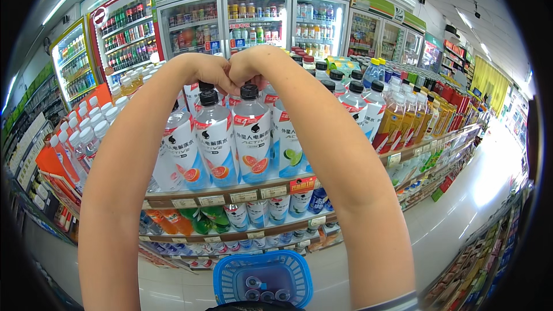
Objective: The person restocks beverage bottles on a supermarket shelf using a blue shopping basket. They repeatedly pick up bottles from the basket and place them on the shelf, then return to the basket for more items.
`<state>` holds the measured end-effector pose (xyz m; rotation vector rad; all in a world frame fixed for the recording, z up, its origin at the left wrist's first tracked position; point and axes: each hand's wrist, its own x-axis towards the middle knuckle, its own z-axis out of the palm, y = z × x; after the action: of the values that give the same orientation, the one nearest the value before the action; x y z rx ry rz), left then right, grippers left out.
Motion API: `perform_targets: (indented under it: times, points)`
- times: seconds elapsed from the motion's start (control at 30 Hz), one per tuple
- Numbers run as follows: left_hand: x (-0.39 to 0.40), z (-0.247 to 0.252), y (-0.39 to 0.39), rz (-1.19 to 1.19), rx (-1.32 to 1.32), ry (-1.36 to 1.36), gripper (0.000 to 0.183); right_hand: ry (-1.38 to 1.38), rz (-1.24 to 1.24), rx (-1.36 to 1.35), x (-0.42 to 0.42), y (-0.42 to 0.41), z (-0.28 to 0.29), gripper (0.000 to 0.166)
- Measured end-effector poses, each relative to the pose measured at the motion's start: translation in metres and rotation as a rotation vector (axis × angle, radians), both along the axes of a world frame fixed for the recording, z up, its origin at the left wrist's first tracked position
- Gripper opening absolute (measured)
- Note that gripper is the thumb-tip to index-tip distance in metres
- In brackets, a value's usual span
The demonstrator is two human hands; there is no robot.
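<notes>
Both my arms reach over the upper shelf of a store rack. My left hand [211,71] and my right hand [250,62] meet above the bottle tops with wrists bent and fingers pointing down. Their fingertips are mostly hidden, so any grip on a bottle cannot be made out. Just below stands a clear drink bottle [252,131] with a black cap and a grapefruit picture. A matching grapefruit bottle [214,138] is to its left, and a bottle with a lime picture [287,138] to its right.
On the floor before me sits a blue plastic basket [262,257] holding several bottles [253,283]. White-capped bottles [93,131] line the rack's left end; amber drink bottles [393,116] stand right. Glass-door refrigerators [257,19] rise behind. An aisle floor [449,211] runs along the right.
</notes>
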<state>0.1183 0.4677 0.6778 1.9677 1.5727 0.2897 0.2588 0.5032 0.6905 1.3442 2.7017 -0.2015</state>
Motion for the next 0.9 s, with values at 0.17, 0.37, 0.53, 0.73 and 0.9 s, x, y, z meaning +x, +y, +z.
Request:
perform_targets:
  times: [0.17, 0.37, 0.53, 0.73, 0.9]
  points:
    - [-0.005, 0.0, -0.007, 0.016, -0.03, -0.034, 0.036, -0.001, 0.02, 0.022, -0.002, -0.005, 0.006, 0.042]
    - [-0.048, 0.021, -0.012, 0.227, 0.226, -0.025, 0.024, 0.122, 0.11, 0.249, -0.036, 0.001, 0.028, 0.046]
    - [-0.062, 0.016, -0.002, 0.076, 0.436, 0.335, 0.026, 0.077, 0.266, 0.396, -0.078, 0.033, 0.001, 0.037]
    - [-0.12, -0.007, 0.032, 0.407, 0.26, 0.739, 0.032, 0.083, 0.297, 0.319, -0.147, 0.035, -0.016, 0.032]
    - [-0.124, -0.013, 0.033, 0.353, 0.214, 0.671, 0.04, 0.016, 0.408, 0.28, -0.152, 0.052, -0.02, 0.031]
